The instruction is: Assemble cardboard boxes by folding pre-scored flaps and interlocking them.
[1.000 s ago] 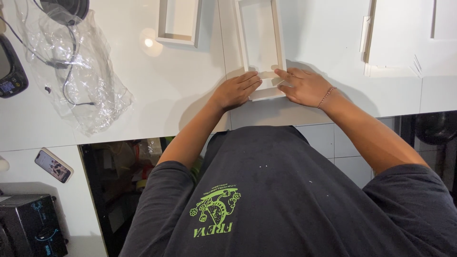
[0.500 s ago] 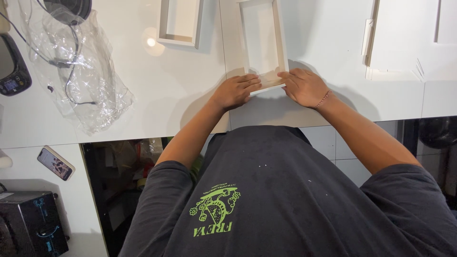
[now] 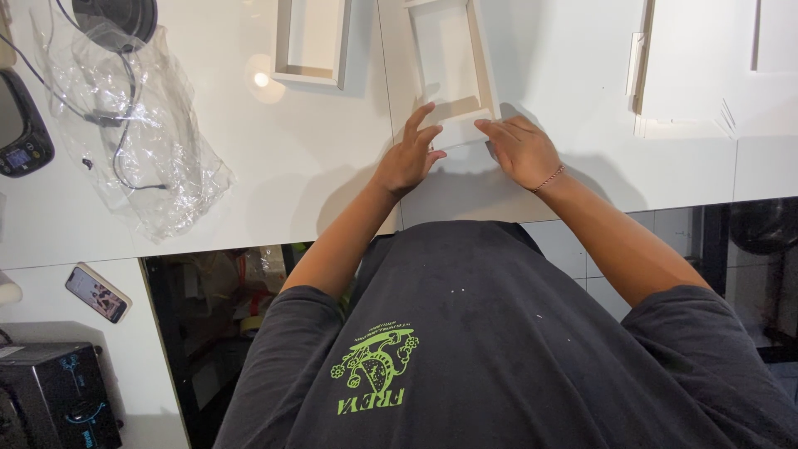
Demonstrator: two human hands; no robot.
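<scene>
1. Head camera looks straight down at a white counter (image 3: 316, 166), with the person's dark shirt filling the bottom of the view.
2. The main thing is a shallow white tray (image 3: 449, 66), an open rectangular box lying flat on the counter. It's the landmark for everything below.
3. The left hand (image 3: 407, 158) sits at the tray's near left corner, palm down, fingers (image 3: 422, 125) spread and stretched flat, tips touching the tray's near edge. It isn't gripping anything.
4. The right hand (image 3: 519, 150) is at the tray's near right corner, also flat, with fingers loosely together and pointing in toward the near edge. It presses rather than grips; can't tell if a fingertip hooks under the rim.
5. A red bracelet (image 3: 549, 177) is on that wrist.
6. A second white frame (image 3: 312, 41) lies just left of the tray, apart from it.
7. Flat white panels (image 3: 698, 75) lie right of the tray, well clear of it.
8. Far left of the tray, there's a crumpled clear bag (image 3: 141, 141) with a black cable (image 3: 100, 116) across it.
9. A phone (image 3: 97, 293) lies on a lower surface, well away to the tray's near left.
</scene>
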